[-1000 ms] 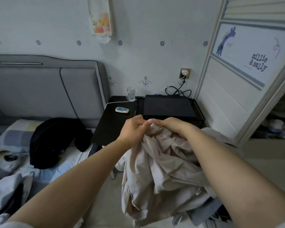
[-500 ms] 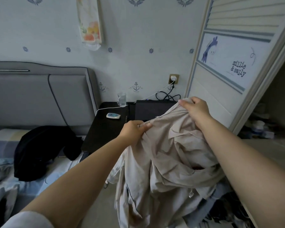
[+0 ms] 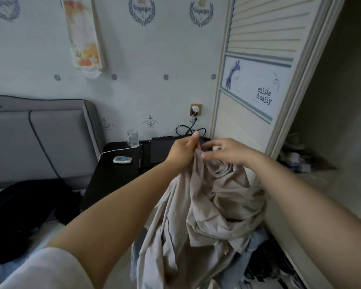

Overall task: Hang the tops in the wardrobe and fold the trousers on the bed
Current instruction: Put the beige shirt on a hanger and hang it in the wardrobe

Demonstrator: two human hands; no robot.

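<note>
Head view | left hand pinches beige garment at its top edge, held up in front of wardrobe door | right hand fingers spread, touching the fabric (grip unclear) | progress: early; nothing visibly hung or folded, black garment waits on bed left of door

light: dim, soft, bluish cast | shadows: dark recess right of the right hand, its blurred fingers | distortion: wide-angle bend on white slatted wardrobe door above it | forearms oversized at bottom edge
</note>
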